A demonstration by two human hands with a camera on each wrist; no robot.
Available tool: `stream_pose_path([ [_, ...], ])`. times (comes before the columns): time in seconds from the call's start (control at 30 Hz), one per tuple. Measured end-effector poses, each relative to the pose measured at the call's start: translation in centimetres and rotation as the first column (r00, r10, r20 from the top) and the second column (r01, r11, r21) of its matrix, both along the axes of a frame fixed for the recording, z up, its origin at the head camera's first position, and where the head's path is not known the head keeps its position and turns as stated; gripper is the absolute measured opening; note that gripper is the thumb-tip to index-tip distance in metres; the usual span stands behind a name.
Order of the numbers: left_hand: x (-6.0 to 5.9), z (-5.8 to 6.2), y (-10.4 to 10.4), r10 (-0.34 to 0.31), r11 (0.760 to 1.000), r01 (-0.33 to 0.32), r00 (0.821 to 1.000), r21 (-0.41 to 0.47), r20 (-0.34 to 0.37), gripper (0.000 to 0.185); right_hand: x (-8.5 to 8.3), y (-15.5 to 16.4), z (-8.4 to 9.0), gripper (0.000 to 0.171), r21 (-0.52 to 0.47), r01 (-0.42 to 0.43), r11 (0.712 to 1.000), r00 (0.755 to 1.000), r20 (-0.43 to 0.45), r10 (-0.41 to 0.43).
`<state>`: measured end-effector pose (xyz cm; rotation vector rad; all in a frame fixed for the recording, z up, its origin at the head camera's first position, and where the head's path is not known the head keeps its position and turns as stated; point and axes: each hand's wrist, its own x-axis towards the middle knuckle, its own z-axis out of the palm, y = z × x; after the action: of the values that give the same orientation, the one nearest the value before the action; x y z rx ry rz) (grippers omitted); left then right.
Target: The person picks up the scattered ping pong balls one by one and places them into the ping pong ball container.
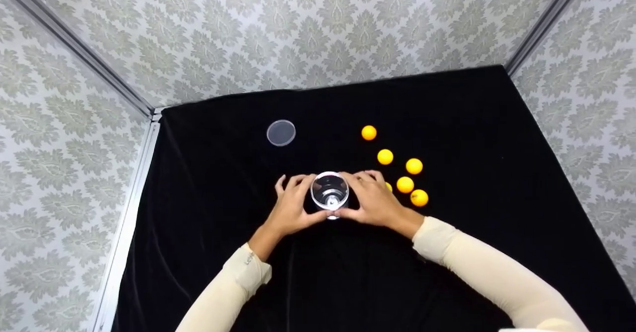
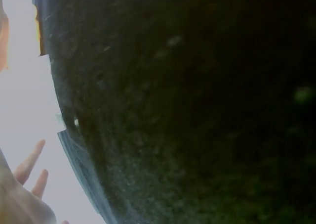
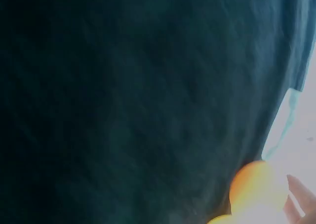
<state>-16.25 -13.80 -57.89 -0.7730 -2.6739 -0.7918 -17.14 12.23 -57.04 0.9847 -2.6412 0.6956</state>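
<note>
A clear round container stands at the middle of the black cloth, its round rim facing up toward the head camera. My left hand grips it from the left, thumb at the near side and index finger near the rim. From the right, my right hand holds it the same way, and both thumbs nearly meet in front. Several orange table tennis balls lie just right of my right hand, one partly hidden behind it. The right wrist view shows one ball close to the fingers.
A clear round disc, like a lid, lies flat at the back left. Black cloth covers the table, with patterned walls behind and at the sides. A metal frame post runs along the left edge.
</note>
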Motion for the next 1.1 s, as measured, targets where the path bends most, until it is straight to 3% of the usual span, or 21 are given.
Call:
stream_pose_path([
  [0.27, 0.0, -0.3, -0.2, -0.015, 1.0, 0.015, 1.0, 0.014, 0.002, 0.094, 0.8, -0.3, -0.5, 0.093, -0.014, 0.037, 0.999, 0.999, 0.029, -0.037],
  [0.5, -0.2, -0.3, -0.2, -0.011, 1.0, 0.011, 1.0, 0.02, -0.005, 0.092, 1.1, 0.3, 0.0, 0.098, 0.036, 0.053, 0.998, 0.998, 0.037, -0.054],
  [0.73, -0.3, -0.4, 0.0, -0.016, 0.999, 0.017, 1.0, 0.034, -0.018, 0.091, 1.7, 4.1, 0.8, 0.093, 0.019, 0.097, 0.995, 0.987, -0.127, -0.094],
  [0.9, -0.3, -0.4, 0.0, -0.017, 0.999, 0.017, 1.0, 0.044, -0.003, 0.09, 1.7, 7.7, 1.0, 0.084, 0.004, 0.153, 0.988, 0.952, -0.268, -0.146],
  [1.1, -0.3, -0.5, 0.1, -0.021, 0.999, 0.021, 1.0, 0.046, 0.004, 0.089, 1.7, 12.1, 0.2, 0.078, 0.009, 0.242, 0.97, 0.911, -0.347, -0.224],
])
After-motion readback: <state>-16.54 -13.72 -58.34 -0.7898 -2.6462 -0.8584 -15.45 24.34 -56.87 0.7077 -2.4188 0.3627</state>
